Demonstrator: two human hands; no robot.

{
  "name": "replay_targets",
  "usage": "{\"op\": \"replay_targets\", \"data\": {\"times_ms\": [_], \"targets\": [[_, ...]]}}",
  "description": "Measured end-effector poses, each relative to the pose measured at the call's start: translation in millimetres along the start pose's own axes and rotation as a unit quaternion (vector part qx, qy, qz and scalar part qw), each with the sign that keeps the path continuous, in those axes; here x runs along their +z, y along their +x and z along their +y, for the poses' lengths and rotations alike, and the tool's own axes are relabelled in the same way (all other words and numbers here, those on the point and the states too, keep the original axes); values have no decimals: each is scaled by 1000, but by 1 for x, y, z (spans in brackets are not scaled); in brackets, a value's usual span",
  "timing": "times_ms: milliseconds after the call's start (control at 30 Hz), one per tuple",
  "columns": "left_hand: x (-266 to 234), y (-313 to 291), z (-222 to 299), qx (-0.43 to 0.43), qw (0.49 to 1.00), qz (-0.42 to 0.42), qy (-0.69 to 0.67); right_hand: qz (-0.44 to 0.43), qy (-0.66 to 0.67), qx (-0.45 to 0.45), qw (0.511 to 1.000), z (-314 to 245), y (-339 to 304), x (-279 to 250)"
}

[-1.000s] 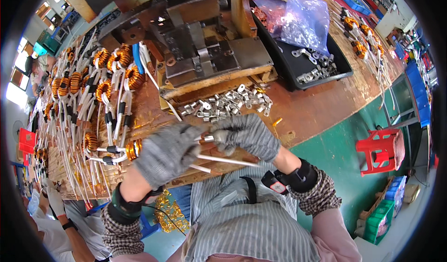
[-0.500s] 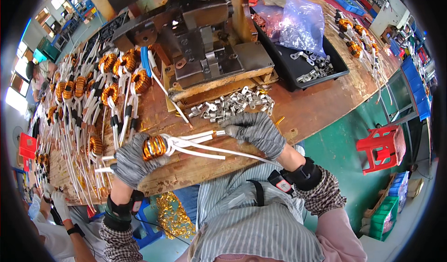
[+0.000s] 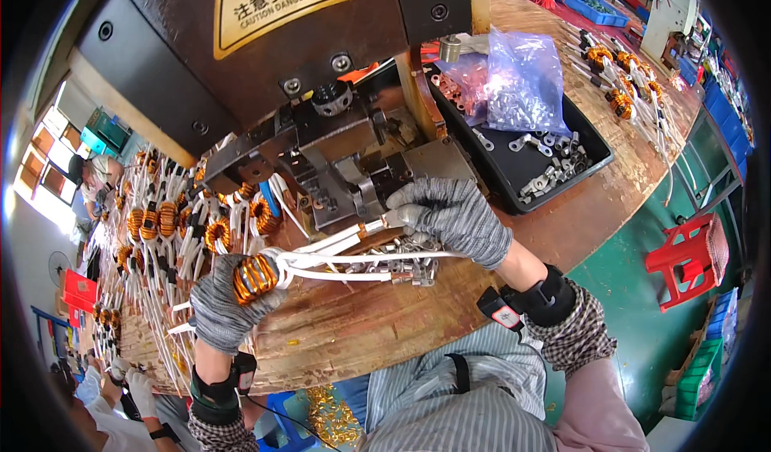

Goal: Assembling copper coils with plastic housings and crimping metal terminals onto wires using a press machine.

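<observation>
Copper-wound coil (image 3: 255, 280) left of and below frame centre, gripped in left hand (image 3: 227, 303); right hand (image 3: 454, 219) pinches its upper lead tips, just below the press (image 3: 325, 143).
Two-point hold looks meant to keep those white leads (image 3: 325, 245) straight. Long axis slants, coil low left, tips pointing upper right; lower leads run nearly level rightward.
</observation>
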State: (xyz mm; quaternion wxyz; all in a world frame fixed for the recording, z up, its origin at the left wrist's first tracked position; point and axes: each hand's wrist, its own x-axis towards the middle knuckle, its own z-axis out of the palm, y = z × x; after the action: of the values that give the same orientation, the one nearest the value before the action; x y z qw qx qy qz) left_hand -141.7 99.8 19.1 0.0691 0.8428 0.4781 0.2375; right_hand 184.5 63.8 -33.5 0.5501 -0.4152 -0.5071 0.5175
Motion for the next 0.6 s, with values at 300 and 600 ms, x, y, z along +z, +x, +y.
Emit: {"op": "replay_targets", "data": {"times_ms": [300, 600], "targets": [[-2, 44, -6, -9, 999, -13, -34, 10, 51, 15, 999, -5, 37, -8], [-2, 49, -8, -61, 994, -54, -76, 8, -71, -26, 997, -2, 42, -16]]}}
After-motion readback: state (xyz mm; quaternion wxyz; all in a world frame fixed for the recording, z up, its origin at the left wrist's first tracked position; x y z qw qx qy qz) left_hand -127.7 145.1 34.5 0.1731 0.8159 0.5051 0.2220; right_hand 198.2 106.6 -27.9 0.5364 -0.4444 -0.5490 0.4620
